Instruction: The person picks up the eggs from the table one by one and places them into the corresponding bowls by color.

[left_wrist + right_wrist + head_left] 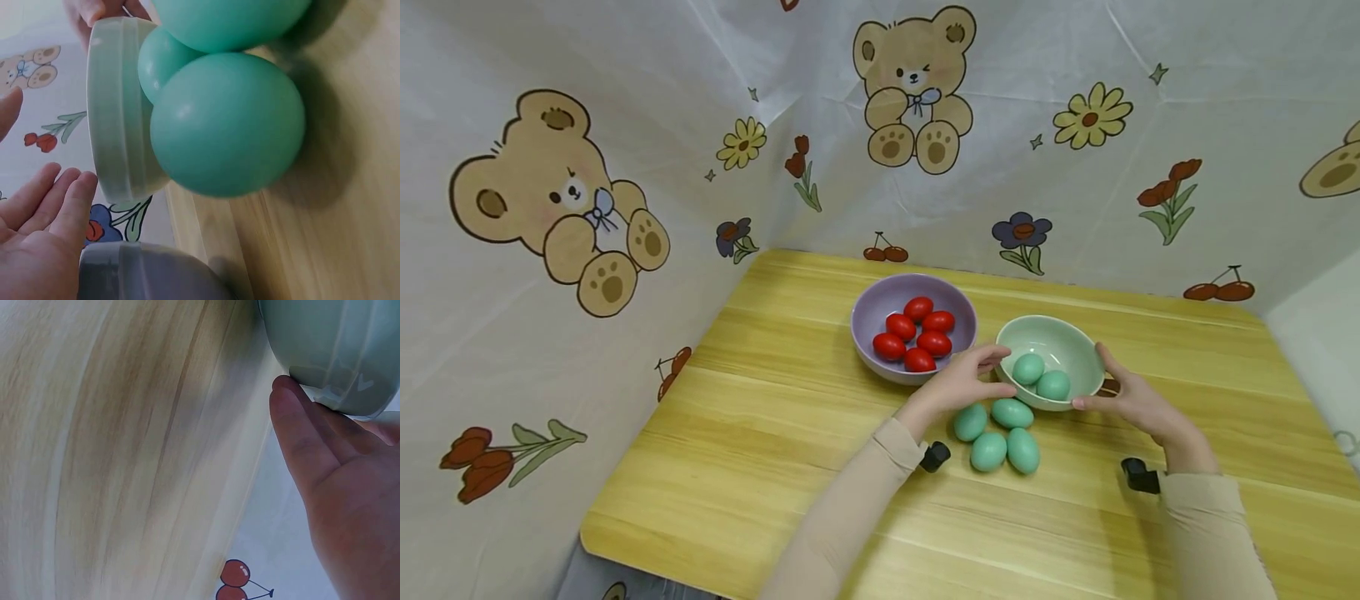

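Note:
A pale green bowl (pixel 1041 331) with two mint-green eggs (pixel 1028 369) inside stands on the wooden table. My right hand (pixel 1138 406) holds its right side, thumb at the front rim and fingers against the outer wall; the right wrist view shows fingertips at the bowl's lower side (pixel 337 350). At the bowl's left, my left hand (pixel 964 385) has its thumb and fingers spread, with nothing in them. The left wrist view shows those fingertips close to the rim. Several more mint-green eggs (pixel 988 452) lie on the table in front of the bowl, below the left hand.
Behind the left hand, a purple bowl (pixel 877 304) contains several red eggs (pixel 901 327). The wooden table (pixel 737 433) meets a patterned cloth backdrop (pixel 820 100) at its back and left edges. A black wrist mount (pixel 936 457) sits below the left wrist.

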Demonstrator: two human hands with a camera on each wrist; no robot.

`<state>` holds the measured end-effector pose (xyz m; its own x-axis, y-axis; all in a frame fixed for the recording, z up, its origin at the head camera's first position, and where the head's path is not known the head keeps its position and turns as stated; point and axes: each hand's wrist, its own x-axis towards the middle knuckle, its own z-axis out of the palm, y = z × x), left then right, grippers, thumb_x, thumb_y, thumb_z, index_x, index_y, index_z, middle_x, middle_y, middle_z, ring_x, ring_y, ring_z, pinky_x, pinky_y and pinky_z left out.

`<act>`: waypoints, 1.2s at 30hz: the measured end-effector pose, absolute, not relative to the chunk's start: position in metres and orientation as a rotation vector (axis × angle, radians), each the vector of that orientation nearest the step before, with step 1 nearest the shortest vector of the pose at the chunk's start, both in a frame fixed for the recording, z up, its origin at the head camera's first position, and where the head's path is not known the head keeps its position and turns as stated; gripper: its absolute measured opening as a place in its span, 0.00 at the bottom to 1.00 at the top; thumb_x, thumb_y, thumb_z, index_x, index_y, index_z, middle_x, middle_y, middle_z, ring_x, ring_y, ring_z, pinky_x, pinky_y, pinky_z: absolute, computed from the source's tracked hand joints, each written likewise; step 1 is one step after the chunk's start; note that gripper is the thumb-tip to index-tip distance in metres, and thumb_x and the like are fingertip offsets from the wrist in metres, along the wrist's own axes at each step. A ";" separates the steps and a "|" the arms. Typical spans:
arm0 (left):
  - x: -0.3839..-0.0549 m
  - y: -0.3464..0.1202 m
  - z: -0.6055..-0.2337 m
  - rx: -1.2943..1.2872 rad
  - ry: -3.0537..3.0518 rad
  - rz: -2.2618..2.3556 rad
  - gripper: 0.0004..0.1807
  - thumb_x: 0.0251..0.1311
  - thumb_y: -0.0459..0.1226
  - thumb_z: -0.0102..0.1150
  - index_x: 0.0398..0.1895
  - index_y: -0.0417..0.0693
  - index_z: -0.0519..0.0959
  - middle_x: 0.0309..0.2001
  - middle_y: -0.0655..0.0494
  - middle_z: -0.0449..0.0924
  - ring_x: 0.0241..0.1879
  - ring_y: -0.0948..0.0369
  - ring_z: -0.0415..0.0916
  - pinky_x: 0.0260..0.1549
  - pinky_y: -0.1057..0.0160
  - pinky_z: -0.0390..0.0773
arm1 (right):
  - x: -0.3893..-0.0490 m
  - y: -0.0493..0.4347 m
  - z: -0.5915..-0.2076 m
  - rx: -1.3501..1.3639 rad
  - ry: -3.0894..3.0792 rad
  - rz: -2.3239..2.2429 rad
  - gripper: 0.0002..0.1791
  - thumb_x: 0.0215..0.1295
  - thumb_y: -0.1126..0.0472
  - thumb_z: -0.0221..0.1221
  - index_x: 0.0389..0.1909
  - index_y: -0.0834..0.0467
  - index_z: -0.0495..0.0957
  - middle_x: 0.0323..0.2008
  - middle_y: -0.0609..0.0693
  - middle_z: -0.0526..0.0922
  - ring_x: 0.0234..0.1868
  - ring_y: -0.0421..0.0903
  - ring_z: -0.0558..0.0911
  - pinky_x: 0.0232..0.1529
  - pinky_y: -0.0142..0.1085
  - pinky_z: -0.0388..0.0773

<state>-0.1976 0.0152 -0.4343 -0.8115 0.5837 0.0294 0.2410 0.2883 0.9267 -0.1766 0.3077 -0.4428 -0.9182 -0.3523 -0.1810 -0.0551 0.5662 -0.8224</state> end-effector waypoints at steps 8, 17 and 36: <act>-0.192 -0.005 -0.437 0.764 2.253 1.479 0.34 0.55 0.41 0.65 0.64 0.44 0.66 0.62 0.57 0.67 0.60 0.64 0.63 0.57 0.68 0.64 | -0.177 0.309 -0.443 -0.327 2.485 -1.268 0.56 0.61 0.55 0.61 0.70 0.57 0.24 0.67 0.74 0.43 0.60 0.71 0.60 0.53 0.59 0.65; -0.181 -0.021 -0.448 0.893 2.227 1.303 0.34 0.55 0.43 0.64 0.64 0.43 0.65 0.62 0.58 0.66 0.61 0.59 0.63 0.57 0.68 0.64 | -0.176 0.309 -0.443 -0.332 2.484 -1.275 0.55 0.62 0.56 0.60 0.70 0.57 0.24 0.67 0.73 0.42 0.59 0.70 0.61 0.53 0.59 0.64; -0.185 -0.034 -0.473 0.920 1.941 1.338 0.44 0.47 0.32 0.70 0.68 0.39 0.58 0.66 0.49 0.60 0.64 0.66 0.55 0.62 0.70 0.55 | -0.177 0.310 -0.446 -0.341 2.480 -1.285 0.56 0.61 0.56 0.61 0.70 0.56 0.24 0.68 0.72 0.39 0.60 0.71 0.60 0.53 0.58 0.65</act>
<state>-0.1850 -0.0344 -0.4729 -0.5790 0.8103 -0.0904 0.2037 0.2511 0.9463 -0.1774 0.3100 -0.4456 -0.9181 -0.3551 -0.1759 -0.0611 0.5653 -0.8226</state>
